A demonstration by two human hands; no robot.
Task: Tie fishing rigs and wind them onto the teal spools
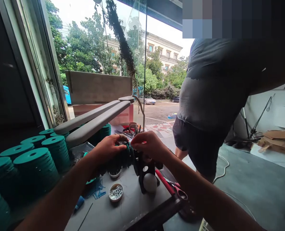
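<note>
Dark green ribbed spools on a small black stand-mounted device [147,179] fill the middle of the table. My left hand [112,145] curls over the top of the green spool [130,154] at the device's end, thumb and fingers on its rim. Just right of it, my right hand [148,144] has its fingertips pinched together by the same rim; whatever they hold is too small to make out. Below the hands stands a small round dish [116,192] of silvery beads. Red-handled scissors [181,193] lie under my right forearm.
Stacks of green spools [36,163] crowd the left side. Two long pale lamp arms [99,123] reach over the table. Blue strips [99,189] and a blue-capped piece [79,203] lie near the dish. A person [205,106] stands close on the right, beyond the table edge.
</note>
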